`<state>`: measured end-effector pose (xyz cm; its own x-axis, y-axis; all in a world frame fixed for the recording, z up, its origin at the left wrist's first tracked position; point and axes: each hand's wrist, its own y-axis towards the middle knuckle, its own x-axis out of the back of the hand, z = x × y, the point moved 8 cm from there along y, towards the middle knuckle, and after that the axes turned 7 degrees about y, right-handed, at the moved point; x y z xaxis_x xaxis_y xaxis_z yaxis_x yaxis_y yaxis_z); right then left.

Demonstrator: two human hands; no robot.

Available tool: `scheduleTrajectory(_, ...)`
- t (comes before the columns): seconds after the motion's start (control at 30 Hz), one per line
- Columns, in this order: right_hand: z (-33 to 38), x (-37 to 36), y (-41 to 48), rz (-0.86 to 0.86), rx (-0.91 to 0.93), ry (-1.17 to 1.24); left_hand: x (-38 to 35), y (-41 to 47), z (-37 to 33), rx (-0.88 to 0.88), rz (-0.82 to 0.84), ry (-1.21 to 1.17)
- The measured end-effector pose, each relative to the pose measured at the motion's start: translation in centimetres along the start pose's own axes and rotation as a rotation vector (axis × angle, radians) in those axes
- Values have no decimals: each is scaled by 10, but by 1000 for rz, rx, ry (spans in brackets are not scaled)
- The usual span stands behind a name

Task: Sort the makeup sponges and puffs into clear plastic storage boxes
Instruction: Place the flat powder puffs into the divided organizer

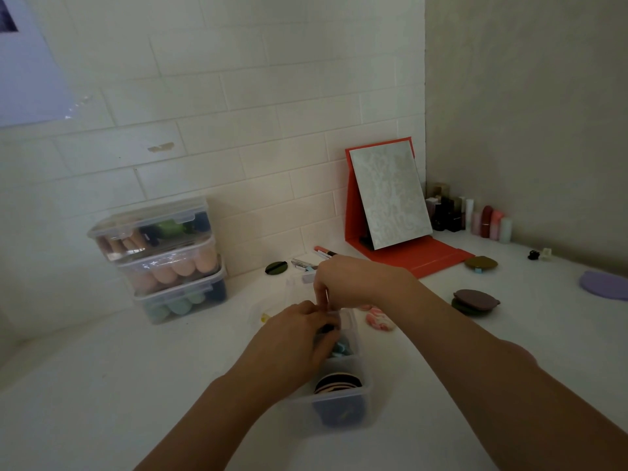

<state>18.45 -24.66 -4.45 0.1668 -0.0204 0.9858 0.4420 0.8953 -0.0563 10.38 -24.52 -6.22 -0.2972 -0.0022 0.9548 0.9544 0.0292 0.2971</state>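
An open clear plastic box [365,389] stands on the white counter in front of me, with round puffs [338,382] standing on edge in its near end and a light blue puff [343,348] further in. My left hand [295,331] reaches into the box's far end, fingers curled round something dark. My right hand [343,280] hovers just above it, fingertips pinching down at the box's far rim. What the fingertips hold is hidden. A pink-and-white marbled sponge [380,320] lies right of the box. Two stacked dark puffs [474,300] sit further right.
Three closed clear boxes [159,260] full of sponges are stacked at the back left. An orange folding mirror [390,198] stands at the back, lipsticks and bottles [475,215] in the corner. Pens [321,254], a dark green puff [276,267], an olive puff [481,262] and a lilac puff [605,285] lie around.
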Motion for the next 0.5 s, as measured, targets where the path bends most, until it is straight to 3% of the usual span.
scheduleTrajectory(0.17, -1, 1, 0, -7, -2, -1, 2, 0, -4, -43, 0, 25)
scheduleTrajectory(0.5, -4, 1, 1, -35, 6, 23, 2, 5, 2, 63, 23, 62)
